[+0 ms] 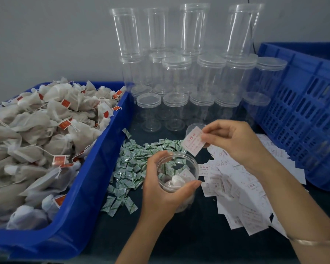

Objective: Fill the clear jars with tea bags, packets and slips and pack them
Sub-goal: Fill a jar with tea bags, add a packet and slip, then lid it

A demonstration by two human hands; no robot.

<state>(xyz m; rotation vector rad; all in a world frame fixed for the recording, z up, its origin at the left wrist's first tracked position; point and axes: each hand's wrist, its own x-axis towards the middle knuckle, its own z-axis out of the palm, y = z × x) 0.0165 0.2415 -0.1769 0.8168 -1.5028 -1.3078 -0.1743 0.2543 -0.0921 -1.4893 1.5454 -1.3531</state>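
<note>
Nearest the camera, around 5 o'clock, there's a thin gold bangle (312,241) on the person's right wrist. Just below the middle, the left hand (160,189) is wrapped around an open clear jar (187,156), thumb on the near side and fingers round the far side, tilting its mouth up toward the camera. Inside it are a white tea bag and what looks like a packet or two (hard to count through the plastic).

A loose pile of slips (236,191) is spread over the dark table (179,235) at 4 o'clock, and the green-and-white packets (130,168) are scattered at 7 to 8 o'clock, beside the jar.

The right hand (234,141) is just past the jar, pinching a red-printed slip (193,141) between thumb and fingertips, right above the jar's far rim. The two hands are apart.

At 9 o'clock a blue tub (95,178) is heaped with tea bags (36,130) with red tags. At 3 o'clock sits a blue slotted crate (303,111). At 12 o'clock, against the wall, empty lidded jars (179,92) are stacked in rows.
</note>
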